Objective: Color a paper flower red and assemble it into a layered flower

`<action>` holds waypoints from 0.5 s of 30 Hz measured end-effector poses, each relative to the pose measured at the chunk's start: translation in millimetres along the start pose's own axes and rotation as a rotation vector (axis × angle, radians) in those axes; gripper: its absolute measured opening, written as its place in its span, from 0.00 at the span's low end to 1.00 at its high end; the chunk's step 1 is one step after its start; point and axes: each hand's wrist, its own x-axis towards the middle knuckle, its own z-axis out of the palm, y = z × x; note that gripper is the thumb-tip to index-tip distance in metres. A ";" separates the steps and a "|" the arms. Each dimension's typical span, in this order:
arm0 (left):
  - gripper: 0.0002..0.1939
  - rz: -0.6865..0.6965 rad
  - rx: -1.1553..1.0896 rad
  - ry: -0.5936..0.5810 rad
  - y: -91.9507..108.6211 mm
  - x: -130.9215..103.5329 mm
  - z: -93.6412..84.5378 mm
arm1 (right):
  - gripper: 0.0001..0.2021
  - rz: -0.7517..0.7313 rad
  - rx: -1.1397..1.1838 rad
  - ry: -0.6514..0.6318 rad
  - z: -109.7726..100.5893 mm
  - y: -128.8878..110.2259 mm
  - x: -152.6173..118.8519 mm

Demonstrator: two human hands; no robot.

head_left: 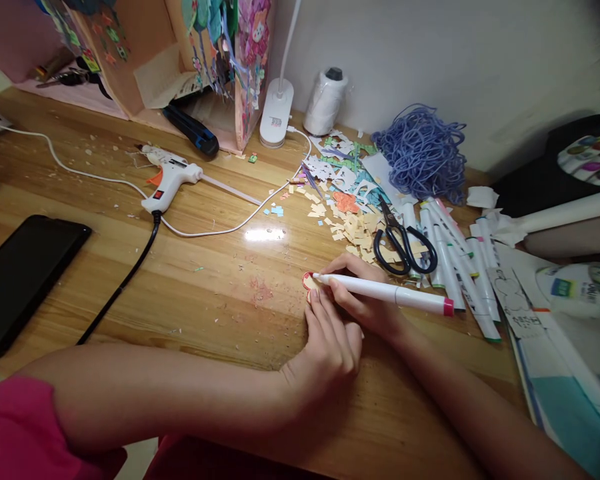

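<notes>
A small cream paper cutout (310, 283) with a red outline lies on the wooden table. My left hand (330, 340) reaches across and holds it against the tabletop, fingers together and covering its lower part. Between the fingers of my right hand (363, 297) is a white marker (405, 294) with a pinkish-red end. Its tip touches or nearly touches the cutout's upper edge. Just behind my right hand lie black-handled scissors (403, 243) and many cream paper scraps (355, 230).
Several markers (460, 267) lie at the right, near tangled blue yarn (423, 153). A hot glue gun (167, 180) and its cord stand left of centre, with a phone (30, 273) at far left. Behind are a thread spool (325, 103), a lamp base (277, 113) and a decorated box (253, 67).
</notes>
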 end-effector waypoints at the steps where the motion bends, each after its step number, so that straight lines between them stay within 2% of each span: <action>1: 0.16 -0.003 -0.007 0.000 0.1 0.2 0.0 | 0.03 0.015 0.018 -0.007 -0.2 0.5 -0.1; 15: 0.15 0.013 -0.002 -0.008 0.2 -0.8 -0.9 | 0.02 0.085 0.126 -0.046 0.5 5.3 -1.1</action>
